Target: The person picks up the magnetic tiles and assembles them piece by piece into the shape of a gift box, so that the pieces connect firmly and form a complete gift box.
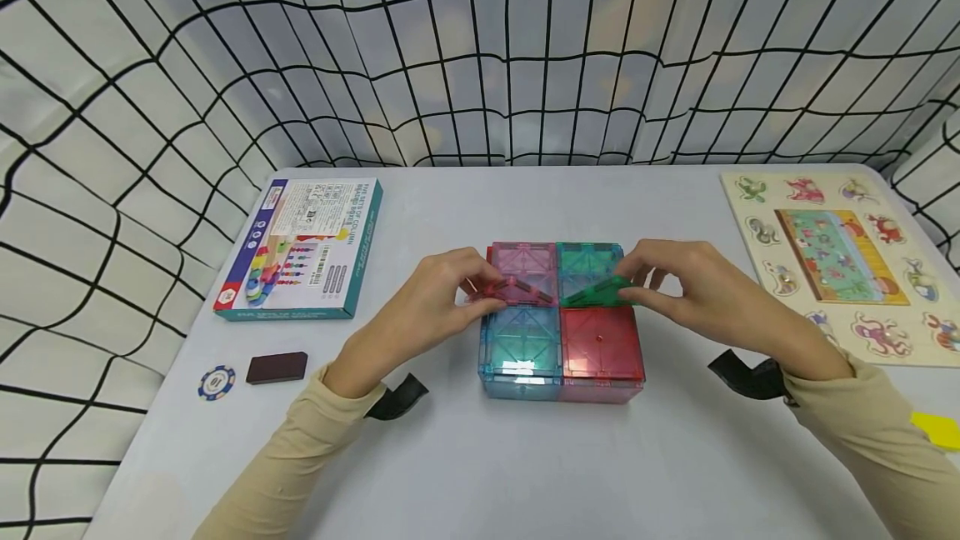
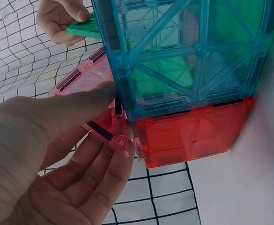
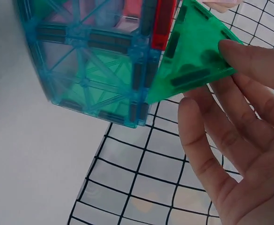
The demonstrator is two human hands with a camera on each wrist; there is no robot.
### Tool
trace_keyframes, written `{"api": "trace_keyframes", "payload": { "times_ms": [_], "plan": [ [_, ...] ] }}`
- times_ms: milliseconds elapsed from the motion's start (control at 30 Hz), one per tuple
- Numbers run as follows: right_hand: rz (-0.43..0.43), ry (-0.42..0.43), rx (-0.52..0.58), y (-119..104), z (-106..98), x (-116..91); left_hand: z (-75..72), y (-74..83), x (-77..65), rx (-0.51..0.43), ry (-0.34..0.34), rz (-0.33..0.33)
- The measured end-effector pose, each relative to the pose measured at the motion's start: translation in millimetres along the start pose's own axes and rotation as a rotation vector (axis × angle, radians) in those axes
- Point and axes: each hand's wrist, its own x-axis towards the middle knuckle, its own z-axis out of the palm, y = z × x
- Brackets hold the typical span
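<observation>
A low block of see-through magnetic tiles [image 1: 600,344] stands on the white table, its top made of pink, teal, blue and red squares. Above its left side, my left hand [image 1: 427,294] pinches a pink triangular magnetic tile [image 2: 85,77] between thumb and fingers. My right hand [image 1: 697,294] pinches a green triangular magnetic tile [image 3: 197,54] by one corner at the block's right side. Both triangles are tilted over the top, with their inner ends close to the middle. Whether their edges touch the squares, I cannot tell.
On the left lie a boxed toy [image 1: 300,252], a blue-and-white chip [image 1: 216,382] and a dark flat block [image 1: 276,367]. A picture puzzle board [image 1: 772,273] is at the right, with a yellow piece [image 1: 936,430] near my right sleeve. Black netting surrounds the table's far and left sides.
</observation>
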Motion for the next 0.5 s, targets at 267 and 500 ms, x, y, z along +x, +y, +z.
{"api": "trace_keyframes", "payload": {
  "times_ms": [267, 500],
  "plan": [
    [0.029, 0.112, 0.097, -2.7, -19.6, -4.1, 0.8, -1.0, 0.0, -0.005, 0.0, 0.001],
    [0.091, 0.071, 0.17, 0.6, -22.0, -9.0, 0.9, -1.2, -0.2, 0.007, 0.005, -0.01]
  ]
}}
